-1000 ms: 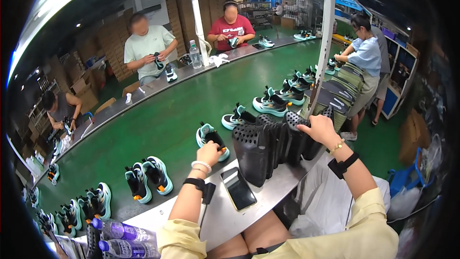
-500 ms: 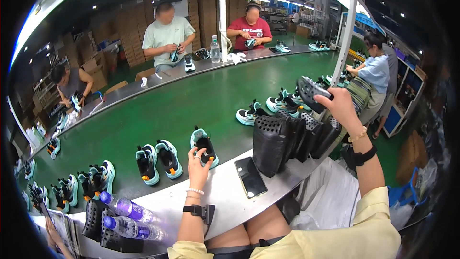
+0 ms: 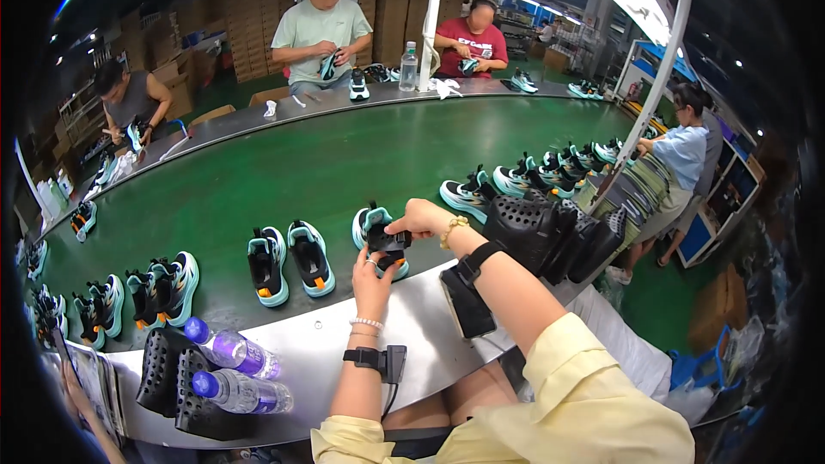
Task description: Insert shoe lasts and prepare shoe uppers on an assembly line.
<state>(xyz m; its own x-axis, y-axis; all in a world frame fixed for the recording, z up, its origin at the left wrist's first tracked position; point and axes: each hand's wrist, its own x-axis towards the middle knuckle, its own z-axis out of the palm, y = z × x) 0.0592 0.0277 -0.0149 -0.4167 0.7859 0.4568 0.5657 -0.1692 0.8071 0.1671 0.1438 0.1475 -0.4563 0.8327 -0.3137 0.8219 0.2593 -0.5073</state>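
A black and mint-green sneaker (image 3: 358, 228) stands at the near edge of the green belt, its opening toward me. My left hand (image 3: 373, 279) curls at its near end, fingers closed on it. From the right, my right hand (image 3: 421, 219) grips a black perforated shoe form (image 3: 388, 241) at the sneaker's opening; how deep it sits is hidden by my fingers. Just left, a pair of matching sneakers (image 3: 267, 268) stands with orange heel tabs toward me. More black perforated forms (image 3: 526, 225) are bunched to the right of my right forearm.
A phone (image 3: 455, 314) lies on the metal ledge (image 3: 335, 352), partly under my right forearm. Two purple-capped water bottles (image 3: 251, 393) lie at the left against more black forms (image 3: 159, 374). Several sneakers (image 3: 516, 179) line the belt (image 3: 344, 155). Co-workers handle shoes across it.
My right hand has swung left and down from above the bunched forms, carrying a black form to the sneaker. My left hand stays at the sneaker. The whole view has shifted slightly.
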